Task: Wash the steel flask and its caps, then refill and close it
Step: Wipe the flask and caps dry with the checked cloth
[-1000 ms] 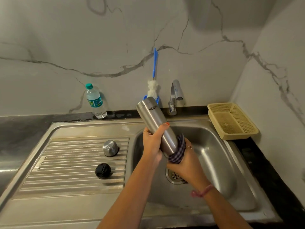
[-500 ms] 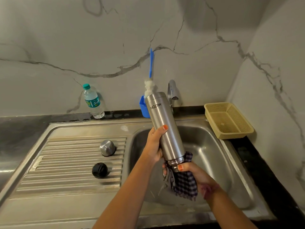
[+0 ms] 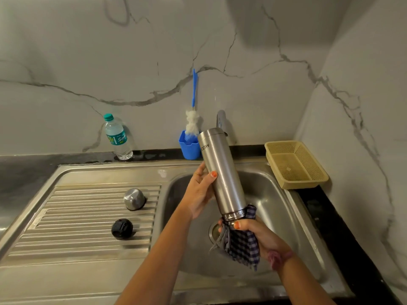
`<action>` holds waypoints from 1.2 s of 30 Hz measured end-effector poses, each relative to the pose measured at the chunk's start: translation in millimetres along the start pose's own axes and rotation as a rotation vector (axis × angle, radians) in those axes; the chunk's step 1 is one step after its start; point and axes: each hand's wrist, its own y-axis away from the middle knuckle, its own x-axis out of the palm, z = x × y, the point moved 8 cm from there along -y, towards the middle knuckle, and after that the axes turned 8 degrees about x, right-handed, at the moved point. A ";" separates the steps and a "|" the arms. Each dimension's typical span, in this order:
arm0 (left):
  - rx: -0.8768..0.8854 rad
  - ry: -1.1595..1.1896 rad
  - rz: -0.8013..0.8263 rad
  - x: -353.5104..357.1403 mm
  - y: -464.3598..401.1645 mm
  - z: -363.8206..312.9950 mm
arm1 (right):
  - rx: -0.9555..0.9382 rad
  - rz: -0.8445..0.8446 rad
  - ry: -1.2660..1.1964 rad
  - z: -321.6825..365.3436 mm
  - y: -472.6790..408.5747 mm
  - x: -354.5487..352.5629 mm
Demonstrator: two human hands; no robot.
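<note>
The left hand [image 3: 201,190] gripped the flask [image 3: 222,175] mid-body, mouth down, axis tilted up and away. The right hand [image 3: 259,235], just below, pinched a cloth [image 3: 242,243] round the mouth.

both forearms bare, no sleeves in view. orange polish on the thumbnails of left hand [image 3: 201,190] and right hand [image 3: 261,235]. thin ring on a left finger. pinkish-red thread band around the right wrist. nothing else worn in view.
</note>
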 end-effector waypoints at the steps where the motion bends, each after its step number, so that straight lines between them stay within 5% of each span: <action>1: 0.025 -0.041 -0.032 -4.4 -0.6 -1.7 | 0.002 -0.005 -0.019 -0.1 1.5 -3.6; 6: 0.273 -0.442 -0.175 -27.8 1.7 -23.7 | 0.009 0.023 0.027 6.2 12.4 -9.0; 11: 0.636 -1.096 -0.076 -13.0 19.3 -43.9 | 0.036 -0.028 0.064 1.9 13.9 -27.4; 15: 0.884 -1.375 0.005 9.1 28.4 -42.9 | 0.054 -0.032 0.133 1.8 14.9 -31.5; 22: 0.971 -1.857 0.185 34.3 35.1 -21.0 | 0.107 -0.035 0.266 1.7 14.7 -39.6; 29: 1.010 -2.041 0.331 36.6 35.7 -19.0 | 0.159 -0.030 0.388 2.8 10.8 -45.1; 36: 1.060 -1.996 0.290 15.3 32.8 -32.6 | 0.163 -0.022 0.303 -2.4 -10.2 -33.5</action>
